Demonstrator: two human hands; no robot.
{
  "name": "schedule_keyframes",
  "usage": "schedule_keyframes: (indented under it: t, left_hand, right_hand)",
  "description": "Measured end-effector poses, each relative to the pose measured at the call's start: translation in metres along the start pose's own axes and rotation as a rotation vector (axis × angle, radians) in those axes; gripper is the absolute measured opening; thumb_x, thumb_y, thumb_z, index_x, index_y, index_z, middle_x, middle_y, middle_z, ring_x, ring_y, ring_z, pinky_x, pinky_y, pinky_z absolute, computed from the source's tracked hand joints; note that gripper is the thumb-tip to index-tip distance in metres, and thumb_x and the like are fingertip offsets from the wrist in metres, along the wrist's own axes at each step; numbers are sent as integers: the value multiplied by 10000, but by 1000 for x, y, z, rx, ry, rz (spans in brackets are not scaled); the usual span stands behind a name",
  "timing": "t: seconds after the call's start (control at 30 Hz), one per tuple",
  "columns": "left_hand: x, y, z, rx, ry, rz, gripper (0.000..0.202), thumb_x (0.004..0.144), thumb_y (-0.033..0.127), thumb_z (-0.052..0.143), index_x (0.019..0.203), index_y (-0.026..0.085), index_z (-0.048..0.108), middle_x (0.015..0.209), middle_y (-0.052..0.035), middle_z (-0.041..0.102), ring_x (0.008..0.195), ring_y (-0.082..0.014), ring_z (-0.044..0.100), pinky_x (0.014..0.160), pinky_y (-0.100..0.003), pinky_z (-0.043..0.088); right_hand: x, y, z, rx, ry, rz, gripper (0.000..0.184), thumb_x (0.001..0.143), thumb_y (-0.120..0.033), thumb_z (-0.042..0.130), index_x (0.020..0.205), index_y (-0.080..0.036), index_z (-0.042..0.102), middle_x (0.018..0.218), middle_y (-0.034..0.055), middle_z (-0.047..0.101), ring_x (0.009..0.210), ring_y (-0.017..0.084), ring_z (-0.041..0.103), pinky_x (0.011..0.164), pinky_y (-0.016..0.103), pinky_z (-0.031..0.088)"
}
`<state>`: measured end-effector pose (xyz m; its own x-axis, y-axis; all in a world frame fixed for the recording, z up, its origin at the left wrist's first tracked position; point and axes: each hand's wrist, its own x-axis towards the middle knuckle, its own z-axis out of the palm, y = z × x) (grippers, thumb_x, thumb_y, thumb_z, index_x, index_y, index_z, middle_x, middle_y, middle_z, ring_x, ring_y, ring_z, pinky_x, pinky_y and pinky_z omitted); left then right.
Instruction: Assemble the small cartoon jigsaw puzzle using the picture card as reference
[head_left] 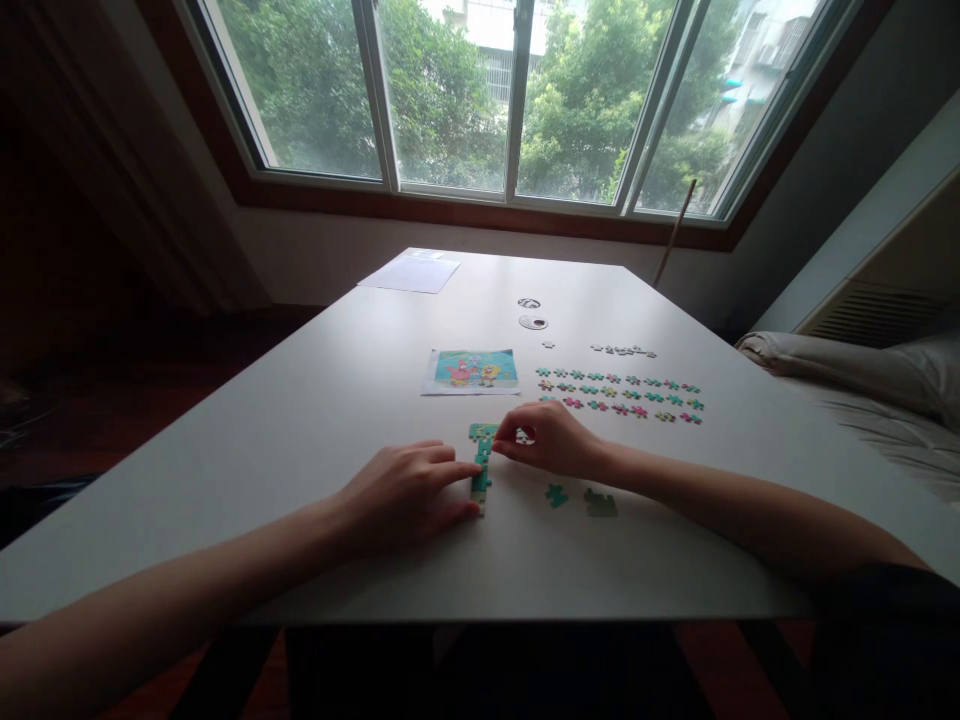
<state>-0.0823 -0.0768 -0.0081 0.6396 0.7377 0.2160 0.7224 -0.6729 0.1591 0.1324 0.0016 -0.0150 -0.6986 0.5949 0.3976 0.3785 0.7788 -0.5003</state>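
A partly joined jigsaw strip (479, 484) in green and teal lies near the front of the white table, with a short row across its top end. My left hand (409, 490) rests beside it, index fingertip pressed on the strip and thumb at its lower end; the fingers are stretched out. Thumb and index of my right hand (551, 437) pinch at the strip's upper right side, on what seems a small puzzle piece mostly hidden by the fingertips. Right of the strip lie a loose teal puzzle piece (556, 495) and a dull green joined bit (600, 502).
Beyond my hands sits a cartoon reference picture (475, 371). Rows of loose puzzle pieces (615, 392) spread to its right, with several paler pieces (622, 350) behind. Two round items (533, 322) and paper sheets (412, 273) lie farther back on the table (337, 400).
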Motion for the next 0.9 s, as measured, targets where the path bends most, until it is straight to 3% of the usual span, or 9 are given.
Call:
schedule_keyframes:
  t: [0.23,0.63,0.9]
  left_hand:
    - [1,2,-2,1,-40,-12,291,853,404,518,1073,250,631,767,-18,620,739,-164,586,609,-235,433]
    - [4,6,-5,-4,-69,23,273,850,384,525,1062,246,627,756,-16,614,727,-155,567,614,-231,420]
    - [6,7,-5,4,-78,25,259,855,378,516,1051,246,621,748,-12,612,723,-155,567,609,-227,414]
  right_hand:
    - [-1,2,1,-52,-59,49,67,738,-224,644,728,-170,683,669,0,646,592,83,532,591,191,385]
    - [-5,4,4,-34,-79,-104,135,812,-206,579,873,-194,698,803,28,647,660,97,566,626,200,411]
    - [-5,4,6,-66,-85,-92,143,830,-251,574,870,-204,702,818,25,644,669,100,559,613,202,396]
